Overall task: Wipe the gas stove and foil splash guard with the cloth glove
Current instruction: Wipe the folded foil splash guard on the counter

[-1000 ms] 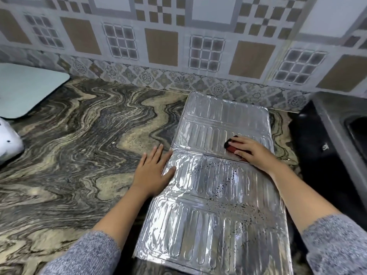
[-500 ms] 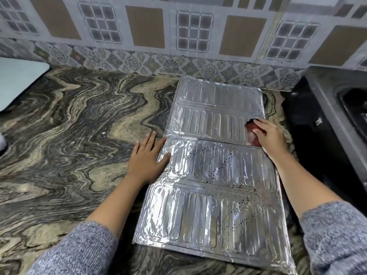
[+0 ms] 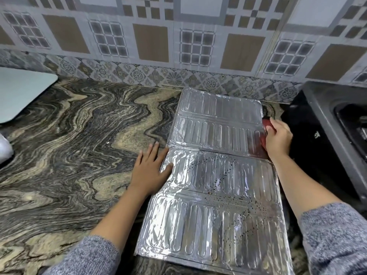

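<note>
Lying flat on the marbled counter (image 3: 79, 145), the foil splash guard (image 3: 214, 225) is unfolded, its far end close to the tiled wall (image 3: 151, 42). The left hand (image 3: 151, 171) rests spread, palm on the counter and thumb on the foil's left edge by the fold. The right hand (image 3: 279, 138) curls its fingers over the red cloth glove (image 3: 265, 123), holding it against the far panel's right edge. Dark specks dot the near panel.
</note>
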Tool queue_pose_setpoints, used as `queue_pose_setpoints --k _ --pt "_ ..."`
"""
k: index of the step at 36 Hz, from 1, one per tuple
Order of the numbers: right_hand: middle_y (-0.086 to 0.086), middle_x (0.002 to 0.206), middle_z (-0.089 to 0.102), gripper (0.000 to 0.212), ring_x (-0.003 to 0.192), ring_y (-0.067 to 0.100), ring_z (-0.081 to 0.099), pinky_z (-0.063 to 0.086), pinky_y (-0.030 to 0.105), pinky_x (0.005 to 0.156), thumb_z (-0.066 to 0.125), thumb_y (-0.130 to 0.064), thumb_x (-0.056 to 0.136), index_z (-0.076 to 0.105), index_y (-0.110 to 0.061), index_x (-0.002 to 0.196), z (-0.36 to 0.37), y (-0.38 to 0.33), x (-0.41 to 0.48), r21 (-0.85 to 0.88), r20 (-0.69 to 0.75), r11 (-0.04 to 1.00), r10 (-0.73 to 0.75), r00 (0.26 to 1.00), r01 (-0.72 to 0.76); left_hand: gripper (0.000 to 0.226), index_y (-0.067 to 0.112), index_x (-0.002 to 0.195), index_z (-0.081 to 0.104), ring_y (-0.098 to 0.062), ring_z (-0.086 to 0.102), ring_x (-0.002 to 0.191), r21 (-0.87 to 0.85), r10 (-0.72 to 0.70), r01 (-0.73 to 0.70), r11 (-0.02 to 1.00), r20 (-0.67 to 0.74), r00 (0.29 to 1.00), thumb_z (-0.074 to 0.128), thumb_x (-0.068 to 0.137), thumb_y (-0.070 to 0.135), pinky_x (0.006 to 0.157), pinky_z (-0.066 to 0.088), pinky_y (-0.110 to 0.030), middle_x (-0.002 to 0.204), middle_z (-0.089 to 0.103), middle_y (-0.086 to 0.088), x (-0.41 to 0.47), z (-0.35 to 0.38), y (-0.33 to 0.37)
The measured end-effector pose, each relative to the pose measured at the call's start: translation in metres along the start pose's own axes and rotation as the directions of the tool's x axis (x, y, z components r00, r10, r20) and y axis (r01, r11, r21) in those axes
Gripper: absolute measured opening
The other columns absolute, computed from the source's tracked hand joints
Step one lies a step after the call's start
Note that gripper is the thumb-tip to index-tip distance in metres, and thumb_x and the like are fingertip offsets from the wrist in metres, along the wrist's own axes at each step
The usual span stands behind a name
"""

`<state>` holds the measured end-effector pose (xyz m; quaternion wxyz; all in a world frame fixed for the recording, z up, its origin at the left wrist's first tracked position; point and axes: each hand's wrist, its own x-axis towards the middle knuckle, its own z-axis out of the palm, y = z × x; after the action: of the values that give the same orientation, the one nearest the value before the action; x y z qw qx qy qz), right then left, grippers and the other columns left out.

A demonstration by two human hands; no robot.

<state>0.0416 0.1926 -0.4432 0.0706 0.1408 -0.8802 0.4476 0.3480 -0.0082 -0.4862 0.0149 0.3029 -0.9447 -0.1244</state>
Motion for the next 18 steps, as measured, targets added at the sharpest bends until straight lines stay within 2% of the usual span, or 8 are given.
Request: queue_pose_setpoints --k 7,11,16,18 --pt "0.018 0.130 0.055 0.033 0.121 0.027 0.050 0.026 0.009 0.098 0.051 0.001 0.090 0.057 0.002 0.122 -0.011 -0.043 0.004 0.067 -0.043 0.991 -0.114 0.993 0.117 0.075 0.036 0.148 0.004 -0.015 -0.010 0.146 0.020 -0.051 0.051 0.999 0.004 0.999 0.001 0.079 0.067 0.118 -0.004 -0.041 0.158 -0.006 0.000 -0.001 -0.001 0.010" --pt "0.018 0.126 0.057 0.031 0.118 0.027 0.052 0.027 0.010 0.097 0.052 0.002 0.088 0.058 0.003 0.119 -0.019 -0.058 -0.010 0.108 -0.039 0.985 -0.129 0.991 0.132 0.064 0.036 0.148 0.006 -0.017 -0.007 0.146 0.011 -0.084 0.084 0.996 0.013 0.996 0.017 0.091 0.063 0.119 -0.002 -0.042 0.159 -0.003 -0.002 -0.002 -0.004 0.017" --pt "0.021 0.122 0.059 0.030 0.114 0.031 0.053 0.025 0.007 0.091 0.050 0.005 0.088 0.060 0.006 0.116 -0.028 -0.050 -0.053 0.100 -0.012 0.989 -0.109 0.994 0.110 0.067 0.032 0.143 0.033 -0.020 0.007 0.146 -0.284 -0.095 0.100 0.953 0.031 0.995 0.045 0.084 0.061 0.117 0.000 -0.044 0.158 0.014 -0.005 0.002 -0.011 0.009" --pt "0.021 0.122 0.059 0.030 0.116 0.031 0.052 0.024 0.008 0.093 0.049 0.005 0.088 0.059 0.006 0.117 -0.031 -0.041 -0.071 0.078 0.014 0.993 -0.088 0.996 0.087 0.063 0.028 0.141 0.038 -0.021 0.011 0.146 -0.367 -0.099 0.106 0.924 0.038 0.994 0.052 0.086 0.054 0.116 0.000 -0.044 0.157 0.017 -0.006 0.002 -0.014 0.009"
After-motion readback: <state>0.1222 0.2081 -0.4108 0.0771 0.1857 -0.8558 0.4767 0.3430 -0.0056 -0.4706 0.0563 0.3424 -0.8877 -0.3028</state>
